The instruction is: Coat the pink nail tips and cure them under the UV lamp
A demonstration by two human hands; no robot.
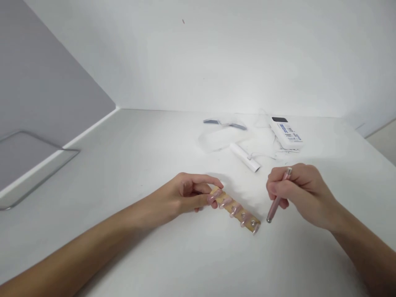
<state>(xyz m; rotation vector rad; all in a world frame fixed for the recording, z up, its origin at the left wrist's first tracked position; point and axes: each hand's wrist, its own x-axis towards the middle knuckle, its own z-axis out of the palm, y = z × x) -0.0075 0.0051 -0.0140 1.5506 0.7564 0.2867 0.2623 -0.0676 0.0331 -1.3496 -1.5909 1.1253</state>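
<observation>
My left hand (195, 193) pinches the upper left end of a yellowish strip (228, 199) between thumb and fingers. Along the strip sit several glossy pinkish false nails (235, 210), the nearest ones pointing down toward me. In my right hand (298, 187) is a slim pink pen-shaped tool (273, 209) with silvery ends, gripped by thumb and fingers. Its lower tip is just right of the strip's far end, and a small gap separates them.
Behind the hands lies a white stick-shaped device (245, 157). A white printed pack (287, 134) with a dark corner is at the back right, beside clear film. Blue-grey pieces (225, 123) lie farther back. A thin grey frame (46, 183) stands at the left, near the wall.
</observation>
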